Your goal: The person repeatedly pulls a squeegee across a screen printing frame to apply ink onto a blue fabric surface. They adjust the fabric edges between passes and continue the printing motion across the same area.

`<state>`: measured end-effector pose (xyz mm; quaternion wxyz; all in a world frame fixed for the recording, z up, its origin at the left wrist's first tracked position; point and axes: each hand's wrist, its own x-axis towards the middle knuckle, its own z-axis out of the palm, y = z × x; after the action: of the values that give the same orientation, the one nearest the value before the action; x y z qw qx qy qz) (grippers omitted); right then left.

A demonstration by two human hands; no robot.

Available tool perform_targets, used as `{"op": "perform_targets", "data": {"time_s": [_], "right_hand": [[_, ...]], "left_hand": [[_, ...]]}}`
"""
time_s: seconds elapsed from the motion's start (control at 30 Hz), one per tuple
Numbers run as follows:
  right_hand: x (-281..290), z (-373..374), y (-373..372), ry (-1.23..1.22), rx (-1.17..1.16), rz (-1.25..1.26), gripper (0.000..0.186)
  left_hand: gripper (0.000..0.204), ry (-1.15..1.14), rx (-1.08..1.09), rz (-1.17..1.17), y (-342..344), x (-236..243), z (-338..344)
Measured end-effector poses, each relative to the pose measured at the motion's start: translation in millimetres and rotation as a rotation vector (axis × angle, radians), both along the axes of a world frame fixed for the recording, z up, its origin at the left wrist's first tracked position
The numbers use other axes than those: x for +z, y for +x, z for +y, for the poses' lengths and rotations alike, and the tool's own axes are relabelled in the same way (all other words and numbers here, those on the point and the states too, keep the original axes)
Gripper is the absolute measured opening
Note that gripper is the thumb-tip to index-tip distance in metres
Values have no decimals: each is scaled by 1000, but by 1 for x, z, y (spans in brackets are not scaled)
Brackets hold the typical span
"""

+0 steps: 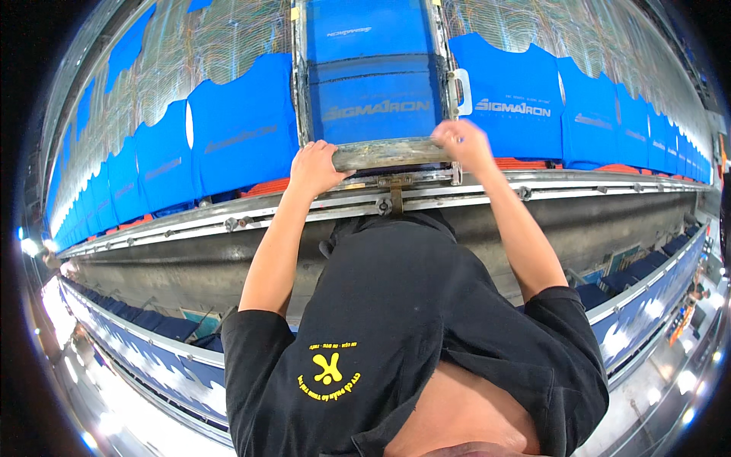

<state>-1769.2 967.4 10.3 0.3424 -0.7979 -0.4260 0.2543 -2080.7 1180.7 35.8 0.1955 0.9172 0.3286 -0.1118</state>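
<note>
A printing screen [394, 155] with a worn frame lies across the long table, and blue cloth shows through its mesh. At the frame's near left corner, my left hand [316, 166] is closed round the edge, its thumb along the near bar. My right hand [466, 145] is curled at the near right corner, slightly blurred, with its fingertips partly hidden. Beside that corner, a white handle [462, 91] sticks out from the frame's right side. Blue cut cloth pieces with printed lettering lie on both sides, one left [242, 126] and one right [518, 99].
A metal rail [266, 212] with several knobs runs along the table's near edge, close to my body. Rows of blue pieces stretch away both ways over a shiny tabletop [228, 38]. Behind me stands another long table [152, 346] with blue cloth.
</note>
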Motion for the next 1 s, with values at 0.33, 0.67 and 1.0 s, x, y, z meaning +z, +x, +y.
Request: {"op": "perform_targets", "data": {"time_s": [0.33,0.67,1.0], "right_hand": [[-109,89,117,202,-619,343,32],[-55,193,-53,502,-573,355,34],[-68,312,-245,394,-650,478,31]], "left_hand": [[54,-29,-185,-229,25,-8,-52],[51,-91,-90,-354,-121,4,50],[52,-68,-53,-398,-292,-5,176]]}}
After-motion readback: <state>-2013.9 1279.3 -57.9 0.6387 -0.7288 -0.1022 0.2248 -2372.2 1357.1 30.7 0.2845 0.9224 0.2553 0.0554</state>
